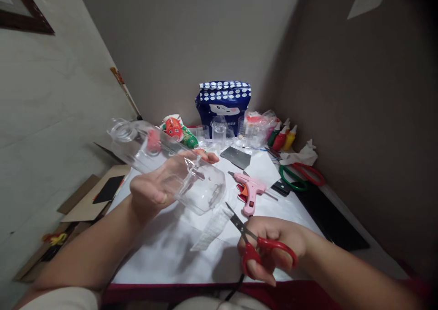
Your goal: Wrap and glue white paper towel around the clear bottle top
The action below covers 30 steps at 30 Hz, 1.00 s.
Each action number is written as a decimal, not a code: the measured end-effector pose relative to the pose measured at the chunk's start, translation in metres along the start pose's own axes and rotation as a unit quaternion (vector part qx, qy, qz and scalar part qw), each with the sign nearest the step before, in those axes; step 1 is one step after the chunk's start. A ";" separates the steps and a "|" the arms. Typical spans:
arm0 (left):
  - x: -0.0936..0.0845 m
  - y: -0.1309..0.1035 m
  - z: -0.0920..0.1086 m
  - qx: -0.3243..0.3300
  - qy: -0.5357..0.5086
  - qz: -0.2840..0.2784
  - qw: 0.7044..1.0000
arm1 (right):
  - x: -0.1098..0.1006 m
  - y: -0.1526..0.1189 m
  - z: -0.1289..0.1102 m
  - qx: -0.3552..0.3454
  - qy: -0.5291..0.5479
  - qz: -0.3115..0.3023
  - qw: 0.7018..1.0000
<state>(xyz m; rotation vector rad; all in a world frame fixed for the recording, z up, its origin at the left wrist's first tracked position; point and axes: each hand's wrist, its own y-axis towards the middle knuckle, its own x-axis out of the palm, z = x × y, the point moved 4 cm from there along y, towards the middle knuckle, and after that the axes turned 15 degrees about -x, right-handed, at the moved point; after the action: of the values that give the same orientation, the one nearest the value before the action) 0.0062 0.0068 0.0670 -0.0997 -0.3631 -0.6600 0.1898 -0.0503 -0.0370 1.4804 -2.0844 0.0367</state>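
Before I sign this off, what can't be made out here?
Head view, cord: far end cut off by bottom edge.
Head view, wall frame: cut off by top-left corner.
Head view, blue bag: small lettering unreadable, partly behind clear cups.
Head view, paper on wall: markings too blurred.

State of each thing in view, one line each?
Clear plastic container, in left hand, tilted
Small red-handled scissors, in right hand, handles spread
Pink glue gun, lying on its side
Blue bag, standing upright
Squeeze bottles, nozzles up
Brush, leaning, bristles up
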 end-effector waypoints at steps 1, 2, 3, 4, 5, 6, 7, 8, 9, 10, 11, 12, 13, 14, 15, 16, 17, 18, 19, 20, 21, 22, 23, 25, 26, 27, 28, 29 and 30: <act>0.000 0.000 -0.001 -0.013 -0.011 -0.016 1.000 | 0.000 -0.001 0.002 -0.001 0.012 -0.003 1.000; 0.000 0.000 -0.001 -0.018 -0.015 -0.033 0.999 | 0.000 -0.002 0.004 0.000 0.023 -0.007 1.000; 0.000 0.000 -0.002 -0.022 -0.016 -0.050 0.998 | 0.000 -0.003 0.007 0.002 0.033 -0.012 0.999; -0.001 0.000 -0.002 -0.022 -0.016 -0.057 0.998 | -0.001 -0.003 0.008 0.003 0.042 -0.018 0.999; -0.001 0.000 -0.002 -0.022 -0.015 -0.061 0.998 | -0.001 -0.003 0.010 0.003 0.049 -0.026 0.998; -0.002 0.000 -0.002 -0.025 -0.016 -0.064 0.998 | -0.001 -0.003 0.011 0.001 0.054 -0.035 0.998; -0.003 0.000 -0.003 -0.029 -0.019 -0.065 0.997 | -0.001 -0.002 0.011 -0.002 0.058 -0.042 0.997; -0.003 0.001 -0.003 -0.030 -0.020 -0.069 0.997 | -0.001 -0.001 0.010 -0.005 0.060 -0.048 0.997; -0.003 0.001 -0.003 -0.027 -0.019 -0.074 0.997 | 0.000 0.000 0.010 -0.008 0.061 -0.052 0.997; -0.002 0.002 -0.003 -0.022 -0.015 -0.078 0.997 | 0.000 0.002 0.009 -0.009 0.060 -0.054 0.997; -0.002 0.002 -0.002 -0.017 -0.011 -0.082 0.996 | 0.001 0.003 0.008 -0.009 0.057 -0.054 0.997; -0.001 0.003 -0.001 -0.013 -0.007 -0.085 0.996 | 0.002 0.004 0.007 -0.007 0.053 -0.053 0.997; 0.000 0.003 0.000 -0.010 -0.004 -0.088 0.996 | 0.003 0.005 0.006 -0.005 0.047 -0.051 0.998; 0.000 0.004 0.000 -0.009 -0.003 -0.092 0.996 | 0.003 0.005 0.005 -0.002 0.040 -0.048 0.998; 0.000 0.004 0.001 -0.012 -0.005 -0.096 0.995 | 0.004 0.005 0.004 0.002 0.030 -0.041 0.999; 0.000 0.004 0.000 -0.017 -0.006 -0.101 0.995 | 0.005 0.005 0.002 0.007 0.019 -0.032 0.999; -0.001 0.003 0.000 -0.020 -0.007 -0.104 0.994 | 0.005 0.005 0.001 0.013 0.008 -0.021 1.000; -0.002 0.003 -0.001 -0.021 -0.007 -0.108 0.994 | 0.006 0.005 -0.001 0.018 -0.002 -0.010 1.000; -0.004 0.003 -0.002 -0.023 -0.006 -0.112 0.993 | 0.007 0.005 -0.003 0.023 -0.010 0.000 1.000; -0.006 0.003 -0.004 -0.025 -0.004 -0.111 0.993 | 0.009 0.006 -0.005 0.027 -0.023 0.010 0.999; -0.009 0.003 -0.007 -0.027 -0.001 -0.103 0.994 | 0.010 0.007 -0.008 0.033 -0.044 0.019 0.998; -0.012 0.004 -0.010 -0.035 0.002 -0.088 0.996 | 0.012 0.008 -0.012 0.040 -0.076 0.028 0.996; -0.016 0.006 -0.012 -0.040 0.007 -0.064 0.997 | 0.013 0.009 -0.015 0.048 -0.119 0.040 0.991; -0.024 0.010 -0.017 -0.055 0.011 -0.022 0.998 | 0.013 0.012 -0.024 0.062 -0.218 0.069 0.972; -0.027 0.012 -0.019 -0.060 0.011 -0.009 0.998 | 0.013 0.014 -0.028 0.065 -0.262 0.083 0.959; -0.029 0.014 -0.020 -0.067 0.009 -0.001 0.998 | 0.014 0.015 -0.032 0.066 -0.296 0.094 0.948; -0.031 0.015 -0.021 -0.073 0.008 0.006 0.997 | 0.014 0.016 -0.036 0.065 -0.325 0.103 0.938; -0.033 0.016 -0.021 -0.080 0.007 0.014 0.997 | 0.014 0.016 -0.039 0.065 -0.354 0.110 0.927; -0.034 0.017 -0.021 -0.088 0.007 0.024 0.996 | 0.014 0.016 -0.041 0.066 -0.384 0.116 0.914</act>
<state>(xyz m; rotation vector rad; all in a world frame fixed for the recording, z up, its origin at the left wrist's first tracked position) -0.0020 0.0353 0.0360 -0.2699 -0.2882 -0.6442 0.1906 -0.0418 0.0087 1.4515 -2.9282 -0.3815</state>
